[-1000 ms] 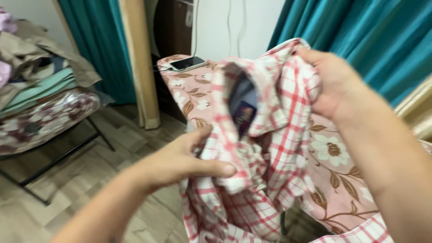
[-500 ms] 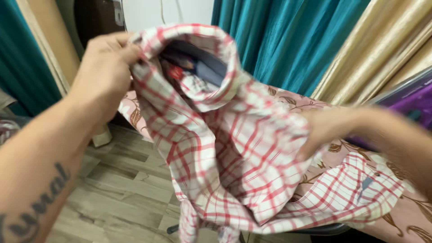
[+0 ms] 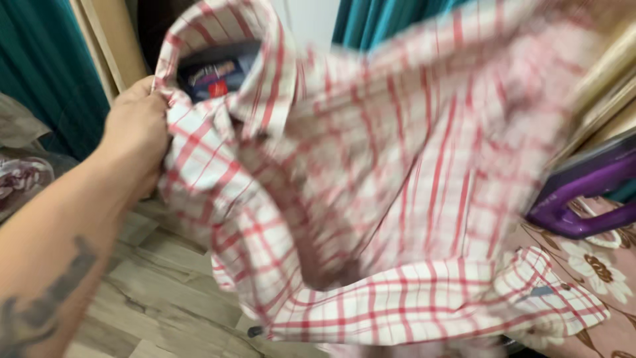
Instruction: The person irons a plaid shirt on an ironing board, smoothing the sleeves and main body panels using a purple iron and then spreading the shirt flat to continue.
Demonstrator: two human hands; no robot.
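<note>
You held a white shirt [image 3: 371,199] checked in red. Beside it stood a purple iron [image 3: 583,192] on pink floral cloth [image 3: 596,278], teal curtains [image 3: 40,73] behind.

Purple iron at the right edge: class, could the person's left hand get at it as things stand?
Probably not. The left hand is gripping the red-checked shirt by its collar at far left, and the spread shirt hangs between it and the purple iron.

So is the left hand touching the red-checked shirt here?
Touching. The head view shows the left hand closed on the red-checked shirt just beside its collar, with cloth bunched in the grip and no gap between them.
</note>
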